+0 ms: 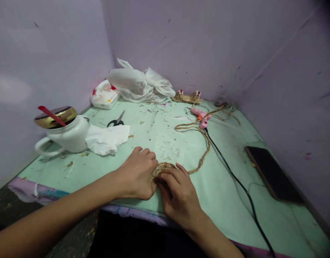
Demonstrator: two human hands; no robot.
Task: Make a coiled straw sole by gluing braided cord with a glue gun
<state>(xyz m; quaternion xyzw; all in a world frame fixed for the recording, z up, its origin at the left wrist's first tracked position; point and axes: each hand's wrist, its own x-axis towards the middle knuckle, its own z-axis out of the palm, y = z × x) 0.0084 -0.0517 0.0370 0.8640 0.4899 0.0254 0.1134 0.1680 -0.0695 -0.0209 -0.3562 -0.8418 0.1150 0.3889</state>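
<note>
Close to the table's front edge, a coiled piece of braided straw rope [165, 166] is held between my two hands. My left hand [140, 173] is closed around its left side, with the fingertips out of sight. My right hand [178, 190] grips the near right side with bent fingers, and its thumb is partly hidden below. From the coil, the loose braided rope [205, 157] runs right and back in a loop beside a pink glue gun [201, 116]. The underside of the coil is hidden by my hands.
At left stand a white mug [69, 134] with a gold-rimmed lid and red stick, crumpled tissue [108, 138] and black scissors [116, 121]. Behind are a tissue box [105, 98], a white plastic bag [143, 84] and a woven straw piece [186, 97]. A phone [273, 173] and black cord [236, 179] lie right.
</note>
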